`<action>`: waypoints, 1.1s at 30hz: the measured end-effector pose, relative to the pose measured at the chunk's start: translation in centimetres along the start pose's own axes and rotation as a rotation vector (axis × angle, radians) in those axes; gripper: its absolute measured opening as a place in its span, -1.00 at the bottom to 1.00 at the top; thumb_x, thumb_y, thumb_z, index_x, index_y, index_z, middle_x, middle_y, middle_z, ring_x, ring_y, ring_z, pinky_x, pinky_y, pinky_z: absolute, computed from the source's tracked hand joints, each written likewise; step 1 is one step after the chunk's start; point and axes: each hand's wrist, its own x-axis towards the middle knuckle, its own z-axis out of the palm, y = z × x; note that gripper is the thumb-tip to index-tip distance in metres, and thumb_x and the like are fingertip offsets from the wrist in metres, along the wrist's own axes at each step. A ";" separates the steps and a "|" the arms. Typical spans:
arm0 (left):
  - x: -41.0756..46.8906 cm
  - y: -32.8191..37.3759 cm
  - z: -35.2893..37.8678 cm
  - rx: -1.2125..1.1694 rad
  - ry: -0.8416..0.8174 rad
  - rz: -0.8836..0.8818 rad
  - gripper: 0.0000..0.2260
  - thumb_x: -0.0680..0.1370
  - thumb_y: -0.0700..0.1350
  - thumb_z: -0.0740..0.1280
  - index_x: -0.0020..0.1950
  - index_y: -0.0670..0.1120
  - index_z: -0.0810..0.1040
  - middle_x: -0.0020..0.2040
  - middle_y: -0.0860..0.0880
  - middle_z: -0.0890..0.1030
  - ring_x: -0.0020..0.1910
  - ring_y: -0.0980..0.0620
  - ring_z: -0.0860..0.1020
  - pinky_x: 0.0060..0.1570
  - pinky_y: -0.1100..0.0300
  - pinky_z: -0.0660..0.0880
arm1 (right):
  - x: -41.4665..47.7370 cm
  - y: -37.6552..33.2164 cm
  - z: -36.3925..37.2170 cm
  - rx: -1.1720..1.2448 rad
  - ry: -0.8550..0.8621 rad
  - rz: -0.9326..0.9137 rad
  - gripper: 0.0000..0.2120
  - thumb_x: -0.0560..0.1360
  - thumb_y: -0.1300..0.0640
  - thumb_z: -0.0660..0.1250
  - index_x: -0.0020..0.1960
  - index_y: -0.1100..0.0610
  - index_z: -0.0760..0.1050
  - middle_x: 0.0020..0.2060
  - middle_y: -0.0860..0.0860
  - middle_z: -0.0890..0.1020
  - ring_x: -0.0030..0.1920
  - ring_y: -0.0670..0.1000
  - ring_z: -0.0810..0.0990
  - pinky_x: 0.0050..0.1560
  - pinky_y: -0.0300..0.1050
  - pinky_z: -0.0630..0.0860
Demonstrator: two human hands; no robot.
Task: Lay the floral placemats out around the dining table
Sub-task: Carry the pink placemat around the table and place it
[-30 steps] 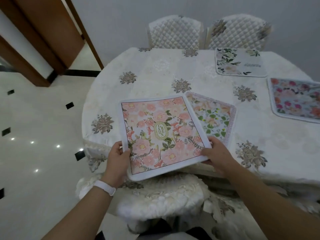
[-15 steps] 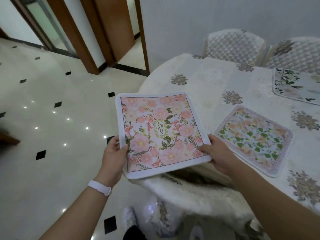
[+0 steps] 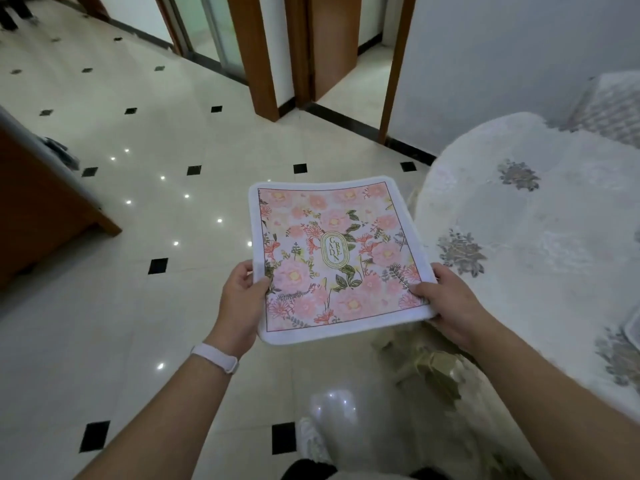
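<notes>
Pink peonies on a white-bordered placemat (image 3: 336, 258), a green oval label at its middle. Held flat in the air by both hands, near edge toward the person, far edge drooping a little.

Left hand (image 3: 242, 306) closed on the near left corner: thumb on top of the print, fingers curled out of sight beneath. White wristband (image 3: 215, 357) on that wrist.

Right hand (image 3: 446, 299) closed on the near right corner the same way, thumb pressed on the border, fingers under the mat.

Mat hangs over the cream floor tiles (image 3: 138, 306), not over the table. Table (image 3: 540, 258) lies to the right of the right-hand grip, draped in a pale cloth with grey-gold flower motifs; its rounded edge is just beside the mat's right border, whether touching I cannot tell.

Below the right-hand grip, a covered chair seat (image 3: 429, 372) with leaf embroidery. Quilted chair back (image 3: 609, 109) at the table's far side.

Beyond the mat's far edge, wooden door frames (image 3: 266, 57) and a pale wall. Wooden furniture (image 3: 38, 209) well off to the left of the left-hand grip.
</notes>
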 end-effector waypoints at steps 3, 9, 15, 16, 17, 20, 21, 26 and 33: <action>2.2 0.9 -3.3 -0.015 0.030 0.004 -0.81 0.58 -0.33 0.24 0.07 -0.07 0.53 0.05 -0.19 0.64 -0.01 -0.18 0.65 -0.05 -0.11 0.62 | 1.7 -1.5 3.8 -0.016 -0.037 -0.010 -0.78 0.52 0.36 0.30 0.12 0.17 0.51 -0.12 0.11 0.66 -0.26 0.05 0.66 -0.28 -0.06 0.55; 6.5 2.4 -6.6 -0.075 0.092 -0.012 -0.81 0.58 -0.34 0.24 0.05 -0.07 0.54 0.00 -0.18 0.66 -0.10 -0.13 0.68 -0.17 -0.01 0.62 | 6.0 -4.5 9.1 0.002 -0.122 0.018 -0.80 0.52 0.40 0.27 0.10 0.19 0.49 -0.15 0.08 0.67 -0.26 0.03 0.66 -0.32 -0.11 0.56; 13.2 4.1 -6.6 -0.057 0.116 -0.063 -0.82 0.58 -0.33 0.24 0.07 -0.09 0.54 0.00 -0.17 0.67 -0.09 -0.14 0.67 -0.16 -0.02 0.62 | 13.4 -6.6 12.6 0.000 -0.095 0.054 -0.81 0.51 0.39 0.27 0.07 0.18 0.49 -0.13 0.12 0.64 -0.24 0.07 0.60 -0.37 -0.16 0.51; 14.7 4.6 -6.4 -0.052 0.117 -0.068 -0.82 0.58 -0.33 0.24 0.07 -0.10 0.54 0.00 -0.17 0.67 -0.10 -0.13 0.67 -0.17 -0.01 0.62 | 15.1 -7.1 13.2 0.000 -0.098 0.057 -0.81 0.51 0.39 0.27 0.06 0.17 0.50 -0.12 0.12 0.64 -0.23 0.08 0.59 -0.32 -0.14 0.51; 16.4 5.1 -6.1 -0.048 0.121 -0.070 -0.82 0.58 -0.33 0.24 0.08 -0.11 0.54 0.00 -0.18 0.67 -0.09 -0.14 0.67 -0.16 -0.01 0.62 | 16.9 -7.7 13.8 0.001 -0.102 0.058 -0.81 0.51 0.39 0.27 0.05 0.16 0.50 -0.13 0.12 0.63 -0.23 0.09 0.59 -0.30 -0.12 0.50; 22.0 7.0 -4.6 -0.038 0.134 -0.082 -0.82 0.58 -0.33 0.24 0.09 -0.12 0.54 0.01 -0.19 0.66 -0.08 -0.14 0.67 -0.16 0.00 0.61 | 22.5 -10.0 15.2 -0.014 -0.104 0.040 -0.83 0.51 0.37 0.28 0.03 0.15 0.49 -0.17 0.09 0.60 -0.26 0.07 0.56 -0.34 -0.13 0.44; 23.9 7.7 -3.8 -0.037 0.140 -0.084 -0.82 0.58 -0.33 0.23 0.08 -0.11 0.53 0.00 -0.18 0.66 -0.10 -0.12 0.67 -0.18 0.03 0.61 | 24.3 -11.0 15.4 -0.015 -0.103 0.030 -0.84 0.51 0.36 0.29 0.02 0.15 0.49 -0.18 0.08 0.59 -0.27 0.06 0.55 -0.35 -0.14 0.43; 32.6 12.5 0.8 0.006 0.122 -0.076 -0.83 0.59 -0.32 0.23 0.07 -0.09 0.52 0.01 -0.18 0.64 -0.11 -0.13 0.65 -0.19 0.04 0.61 | 31.5 -16.3 15.0 -0.031 -0.049 -0.018 -0.86 0.48 0.34 0.33 -0.06 0.13 0.50 -0.22 0.08 0.52 -0.25 0.10 0.52 -0.30 -0.06 0.45; 41.8 18.7 5.8 0.051 0.004 0.040 -0.83 0.60 -0.29 0.24 0.07 -0.06 0.53 0.01 -0.15 0.66 -0.08 -0.11 0.67 -0.17 0.03 0.63 | 37.6 -23.5 13.1 0.019 0.005 -0.074 -0.80 0.45 0.35 0.35 0.03 0.14 0.52 -0.08 0.19 0.62 -0.18 0.18 0.62 -0.10 0.15 0.56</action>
